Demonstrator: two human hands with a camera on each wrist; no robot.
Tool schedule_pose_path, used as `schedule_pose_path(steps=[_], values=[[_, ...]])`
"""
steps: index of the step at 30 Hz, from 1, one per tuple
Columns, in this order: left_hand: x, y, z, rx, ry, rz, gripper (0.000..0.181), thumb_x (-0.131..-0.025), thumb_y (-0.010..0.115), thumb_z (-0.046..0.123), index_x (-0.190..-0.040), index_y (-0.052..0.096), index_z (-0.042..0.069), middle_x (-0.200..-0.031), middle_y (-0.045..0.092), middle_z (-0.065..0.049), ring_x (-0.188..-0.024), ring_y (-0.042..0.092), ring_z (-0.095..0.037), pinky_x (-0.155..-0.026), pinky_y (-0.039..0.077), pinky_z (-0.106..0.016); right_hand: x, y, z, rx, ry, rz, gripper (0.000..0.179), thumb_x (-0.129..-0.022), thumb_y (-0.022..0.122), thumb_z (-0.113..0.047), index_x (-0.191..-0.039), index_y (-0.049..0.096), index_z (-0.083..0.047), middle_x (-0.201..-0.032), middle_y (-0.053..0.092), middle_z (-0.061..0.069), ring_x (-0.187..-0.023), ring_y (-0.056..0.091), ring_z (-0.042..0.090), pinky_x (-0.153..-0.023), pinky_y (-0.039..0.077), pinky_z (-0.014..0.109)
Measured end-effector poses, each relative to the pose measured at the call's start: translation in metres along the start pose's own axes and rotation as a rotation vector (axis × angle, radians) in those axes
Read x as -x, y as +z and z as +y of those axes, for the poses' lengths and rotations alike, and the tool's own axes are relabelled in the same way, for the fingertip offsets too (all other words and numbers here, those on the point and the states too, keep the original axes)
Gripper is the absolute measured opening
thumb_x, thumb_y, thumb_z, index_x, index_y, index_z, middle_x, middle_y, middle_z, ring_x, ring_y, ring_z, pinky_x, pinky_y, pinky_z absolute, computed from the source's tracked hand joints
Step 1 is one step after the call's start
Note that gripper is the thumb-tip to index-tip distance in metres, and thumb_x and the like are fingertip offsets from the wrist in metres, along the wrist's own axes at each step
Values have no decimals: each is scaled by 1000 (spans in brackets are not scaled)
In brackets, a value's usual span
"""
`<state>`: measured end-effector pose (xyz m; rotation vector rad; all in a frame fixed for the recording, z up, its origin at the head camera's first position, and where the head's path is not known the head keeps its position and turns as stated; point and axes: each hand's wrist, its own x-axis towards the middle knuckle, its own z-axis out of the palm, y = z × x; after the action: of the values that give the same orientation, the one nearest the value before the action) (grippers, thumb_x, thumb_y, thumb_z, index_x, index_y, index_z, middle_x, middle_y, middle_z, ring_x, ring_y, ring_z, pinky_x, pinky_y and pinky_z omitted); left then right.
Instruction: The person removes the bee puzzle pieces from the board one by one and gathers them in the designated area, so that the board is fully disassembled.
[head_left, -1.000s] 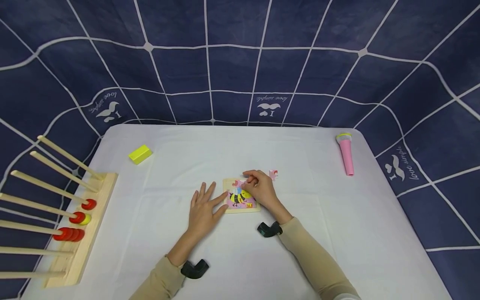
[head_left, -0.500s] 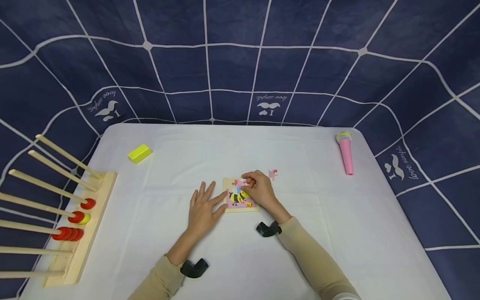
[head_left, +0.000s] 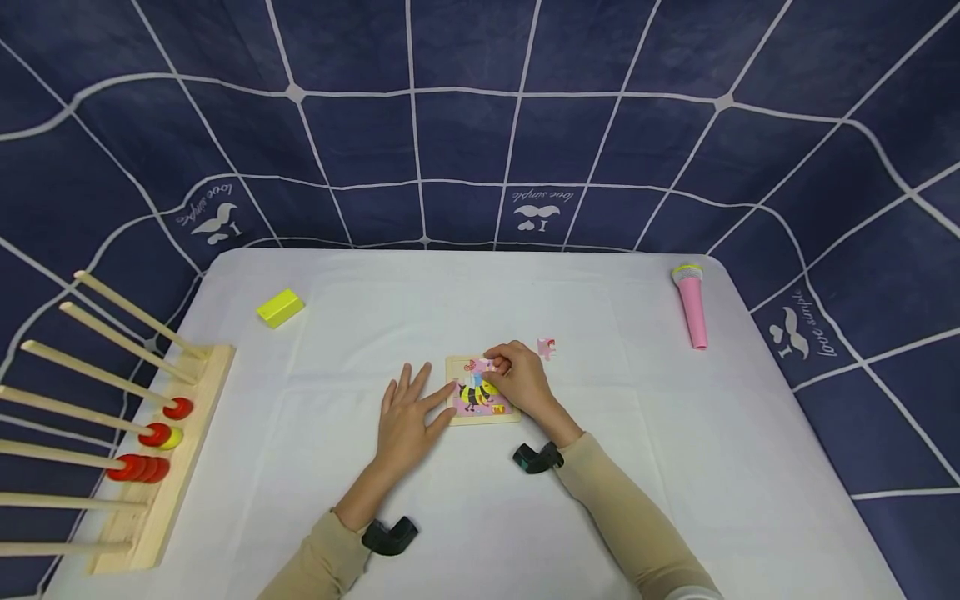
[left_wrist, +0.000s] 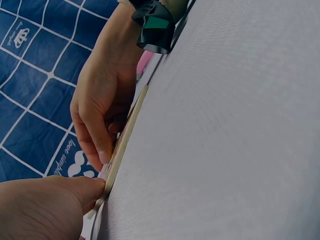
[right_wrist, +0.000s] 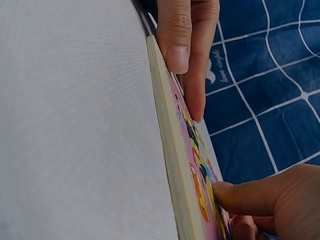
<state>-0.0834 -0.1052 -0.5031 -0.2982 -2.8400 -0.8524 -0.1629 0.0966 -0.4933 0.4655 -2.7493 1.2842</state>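
A small square wooden jigsaw puzzle (head_left: 480, 398) with a bee picture lies at the middle of the white table, its pale wooden frame (right_wrist: 172, 145) seen edge-on in the right wrist view. My left hand (head_left: 405, 425) is spread with fairly straight fingers; its thumb and forefinger touch the frame's left side. Over the puzzle's upper right part, my right hand (head_left: 522, 379) has its fingers curled and pinches a pink puzzle piece (head_left: 489, 365), mostly hidden by the hand. The right thumb (right_wrist: 230, 195) touches the picture surface. Another pink puzzle piece (head_left: 547, 348) lies loose beyond the right hand.
On the left stands a wooden peg rack (head_left: 180, 467) with red and yellow rings on several rods. A yellow block (head_left: 281, 308) sits at the back left, and a pink toy microphone (head_left: 693, 308) at the back right. A dark blue checked cloth (head_left: 465, 133) hangs behind.
The pink piece under the right hand has settled slightly into the puzzle's upper right area. Both hands stay almost in the same place.
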Motion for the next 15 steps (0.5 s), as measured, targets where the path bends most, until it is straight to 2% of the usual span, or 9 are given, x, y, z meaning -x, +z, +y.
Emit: schedule_pose_path(steps=[15], values=[[0,1,-1,8,-3,-1,40,-88,71,35,-126,67,22,-151,41,-21,-145,23,-47,-115,17,-62,0,0,0,20,-25,0,23,-76,80,-3,-96,69,-5,-80,57,6,-67,50,12,-61,39,21]])
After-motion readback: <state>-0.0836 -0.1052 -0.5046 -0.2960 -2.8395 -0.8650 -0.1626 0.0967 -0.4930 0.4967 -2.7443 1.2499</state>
